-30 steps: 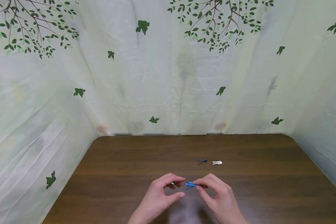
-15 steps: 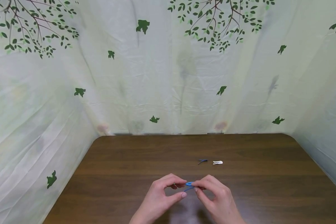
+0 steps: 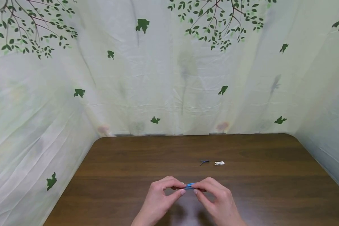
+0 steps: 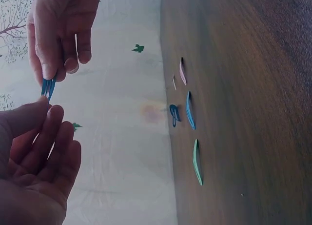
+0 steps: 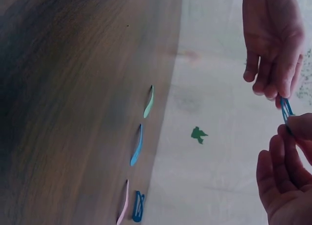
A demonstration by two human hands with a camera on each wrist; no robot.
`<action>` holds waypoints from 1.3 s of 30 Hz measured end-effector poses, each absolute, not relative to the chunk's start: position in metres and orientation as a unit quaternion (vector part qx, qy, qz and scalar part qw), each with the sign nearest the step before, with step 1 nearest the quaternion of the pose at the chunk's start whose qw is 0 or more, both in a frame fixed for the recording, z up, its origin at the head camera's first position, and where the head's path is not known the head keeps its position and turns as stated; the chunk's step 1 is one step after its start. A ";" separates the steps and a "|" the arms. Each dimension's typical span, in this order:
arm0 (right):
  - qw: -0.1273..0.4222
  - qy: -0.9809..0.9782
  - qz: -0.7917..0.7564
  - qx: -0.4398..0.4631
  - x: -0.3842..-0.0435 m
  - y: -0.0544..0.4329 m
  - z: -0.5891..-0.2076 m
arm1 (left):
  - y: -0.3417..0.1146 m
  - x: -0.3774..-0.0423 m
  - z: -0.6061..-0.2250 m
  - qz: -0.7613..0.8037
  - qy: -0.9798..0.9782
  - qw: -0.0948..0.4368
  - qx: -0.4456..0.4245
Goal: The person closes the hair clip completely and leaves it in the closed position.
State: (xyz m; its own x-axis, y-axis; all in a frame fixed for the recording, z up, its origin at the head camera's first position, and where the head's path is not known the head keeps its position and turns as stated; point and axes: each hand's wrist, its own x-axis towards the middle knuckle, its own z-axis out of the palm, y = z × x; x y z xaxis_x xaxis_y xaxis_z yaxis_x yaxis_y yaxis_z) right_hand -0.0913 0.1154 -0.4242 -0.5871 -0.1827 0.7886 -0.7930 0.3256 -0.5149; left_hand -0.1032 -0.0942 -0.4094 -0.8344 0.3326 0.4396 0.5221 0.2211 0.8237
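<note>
A blue snap hair clip (image 3: 189, 186) is held in the air between both hands, low in the middle of the head view. My left hand (image 3: 160, 196) pinches its left end with thumb and forefinger. At the other end, the thumb and forefinger of my right hand (image 3: 219, 197) grip it. In the left wrist view the clip (image 4: 48, 88) shows as narrow blue strips between the two sets of fingertips. The right wrist view has it (image 5: 286, 109) at the right side, its ends covered by fingers.
Farther back on the brown table (image 3: 124, 157) lie a dark blue clip (image 3: 204, 162) and a white clip (image 3: 219, 163). Pink (image 4: 183, 71), blue (image 4: 190, 111) and green (image 4: 197, 162) clips form a row in the left wrist view. A leaf-printed curtain (image 3: 158, 78) surrounds the table.
The clip's parts, spread apart half a second ago, now lie close together. My left thumb has come up to meet the forefinger on the clip; the right hand keeps its grip.
</note>
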 end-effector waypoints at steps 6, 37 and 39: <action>0.337 -0.713 0.514 0.337 -0.091 0.112 -0.423 | -0.093 -0.103 -0.408 -0.561 -0.769 0.125 -0.279; -0.007 -0.654 0.729 0.202 -0.082 0.116 -0.416 | -0.101 -0.109 -0.408 -0.613 -0.723 0.001 -0.318; -0.050 -0.629 0.756 0.175 -0.082 0.116 -0.415 | -0.101 -0.109 -0.408 -0.607 -0.730 0.009 -0.314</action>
State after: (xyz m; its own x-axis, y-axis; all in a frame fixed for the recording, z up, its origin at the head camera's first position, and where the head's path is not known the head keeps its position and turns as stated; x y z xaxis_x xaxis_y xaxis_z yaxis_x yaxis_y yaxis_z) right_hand -0.0823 0.1161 -0.4146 -0.9341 -0.2947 0.2014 -0.1442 -0.2045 -0.9682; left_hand -0.1086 -0.1011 -0.4080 -0.8026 0.4473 0.3947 0.4694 0.0652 0.8806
